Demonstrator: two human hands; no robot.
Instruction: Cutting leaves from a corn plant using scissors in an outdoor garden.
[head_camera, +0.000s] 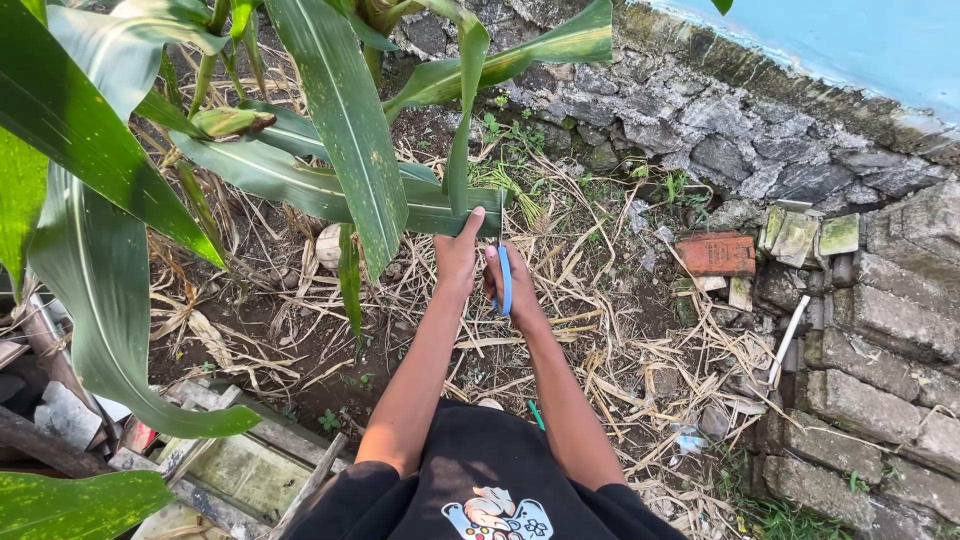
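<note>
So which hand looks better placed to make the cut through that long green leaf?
The right hand, probably. It holds the blue-handled scissors with the blades up at the corn leaf. The left hand is pinching that leaf beside the blades, so it looks better suited to steadying than cutting.

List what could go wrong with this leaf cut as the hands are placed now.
1. The left hand pinches the corn leaf right beside the scissors in the right hand; a finger may get nicked.
2. The leaf tip is all that is held, so the leaf could fold or slip and cut ragged.
3. Loose dry stalks lie underfoot near the stone wall; leaning in could mean a slip.
</note>
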